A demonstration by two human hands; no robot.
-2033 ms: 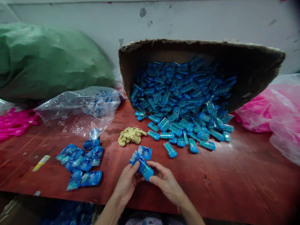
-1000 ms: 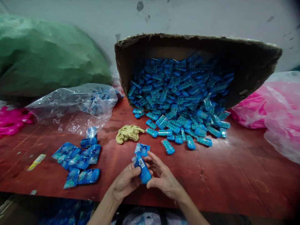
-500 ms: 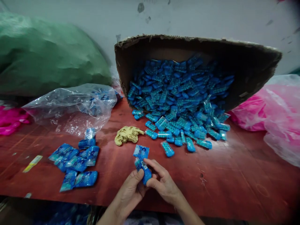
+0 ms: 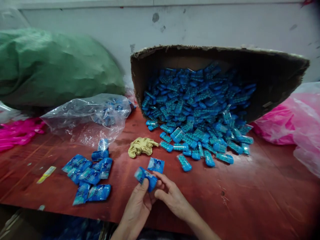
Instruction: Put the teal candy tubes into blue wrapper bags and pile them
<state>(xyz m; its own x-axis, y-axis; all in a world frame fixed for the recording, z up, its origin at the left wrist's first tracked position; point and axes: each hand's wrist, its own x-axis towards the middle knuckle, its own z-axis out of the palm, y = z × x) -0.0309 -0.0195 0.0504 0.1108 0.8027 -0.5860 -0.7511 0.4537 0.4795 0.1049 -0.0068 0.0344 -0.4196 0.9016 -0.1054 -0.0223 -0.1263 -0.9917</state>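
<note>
Near the table's front edge, my left hand (image 4: pixel 140 201) grips a small blue packet (image 4: pixel 147 179) between thumb and fingers. My right hand (image 4: pixel 172 196) is beside it, its fingertips at the packet's right side with thumb and forefinger apart; whether it grips the packet is hard to tell. Just behind the hands a flat blue wrapper (image 4: pixel 156 165) lies on the red table. Several filled blue packets (image 4: pixel 98 192) lie in a loose group to the left. Clear containers with blue ends and beads (image 4: pixel 184 162) spill toward the hands from a tipped cardboard box (image 4: pixel 277 83).
A crumpled yellowish glove or cloth (image 4: pixel 142 147) lies behind the wrapper. Further left are a clear plastic bag (image 4: pixel 82 116), a yellow strip (image 4: pixel 46 174), pink plastic (image 4: pixel 20 133) and a large green sack (image 4: pixel 60 66). Pink bags (image 4: pixel 297 120) stand at the right.
The view has shifted, so the scene sits further right and lower. The held packet has turned from near upright to slanting left and is now apart from the wrapper behind it.
</note>
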